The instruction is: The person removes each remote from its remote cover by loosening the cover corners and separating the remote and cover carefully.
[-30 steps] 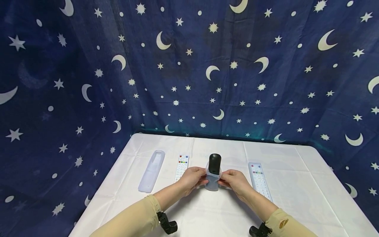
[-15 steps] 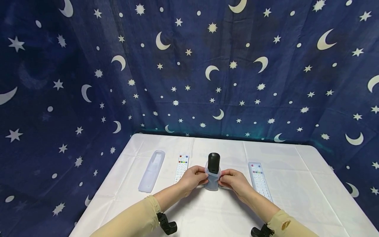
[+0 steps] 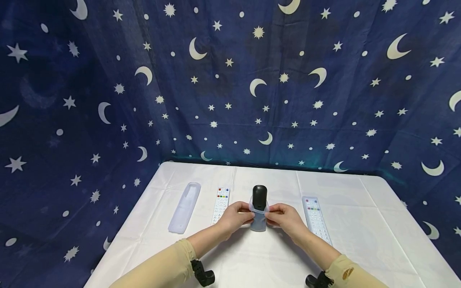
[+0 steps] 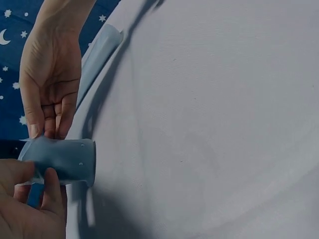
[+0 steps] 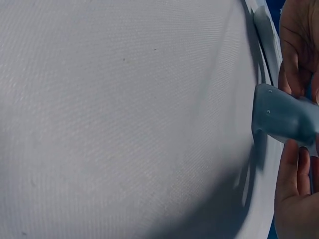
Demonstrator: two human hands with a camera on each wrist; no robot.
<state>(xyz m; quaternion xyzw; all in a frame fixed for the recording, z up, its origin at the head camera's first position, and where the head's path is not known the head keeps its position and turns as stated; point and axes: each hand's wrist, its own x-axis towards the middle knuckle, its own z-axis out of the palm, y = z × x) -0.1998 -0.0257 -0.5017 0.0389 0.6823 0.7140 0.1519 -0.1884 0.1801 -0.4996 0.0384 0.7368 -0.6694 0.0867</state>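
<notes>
Near the middle of the table, a black remote control (image 3: 259, 196) stands upright, its lower part inside a translucent silicone cover (image 3: 257, 225). My left hand (image 3: 233, 219) pinches the left side of the cover's opening between thumb and fingers. On the opposite side, my right hand (image 3: 286, 220) pinches the cover's right edge. In the left wrist view the closed end of the sleeve-like cover (image 4: 70, 158) shows between both hands. The right wrist view shows that end of the cover (image 5: 279, 112) too. The remote's lower part shows only dimly through the cover.
An unfilled translucent cover (image 3: 184, 208) lies at the left of the white table (image 3: 367, 232). Right of it is a white remote control (image 3: 221, 203), partly behind my left hand. Another remote in a translucent cover (image 3: 316, 219) lies to the right. A star-patterned curtain (image 3: 230, 80) hangs behind.
The cover's rim has been spread wider around the black remote, and the remote has shifted slightly left. Both hands stay at the cover's sides, with small finger movements.
</notes>
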